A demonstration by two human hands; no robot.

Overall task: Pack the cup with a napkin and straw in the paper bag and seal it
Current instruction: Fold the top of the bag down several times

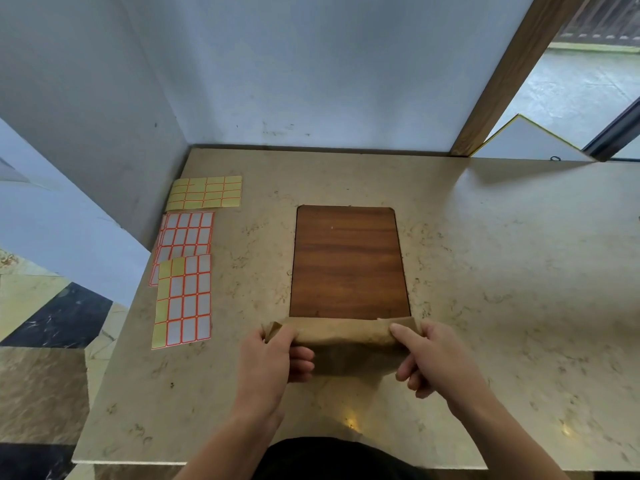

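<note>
Lying at the far left of the stone counter [485, 271]: three label sheets [185, 299], one yellow at the back, two orange-bordered nearer, the nearest one partly peeled. Sitting well apart from the hands, untouched.

Pinching the left end of the paper bag [346, 344]: left hand [273, 358], thumb on top of the folded lip, fingers curled under.

Standing between both hands near the front edge of the counter: the paper bag, top edge being rolled over toward the wooden inset panel [348, 261]. Not showing cup, napkin or straw; cannot tell whether already inside.

Grasping the right end of the fold likewise: right hand [433, 362], thumb over, fingers beneath.

Judging the step as folding the mouth before sealing. Noting risks: fold springing open if either pinch is being released to reach a label; uneven roll, the left corner already crumpling; pressing down hard and crushing or tipping whatever is inside.
</note>
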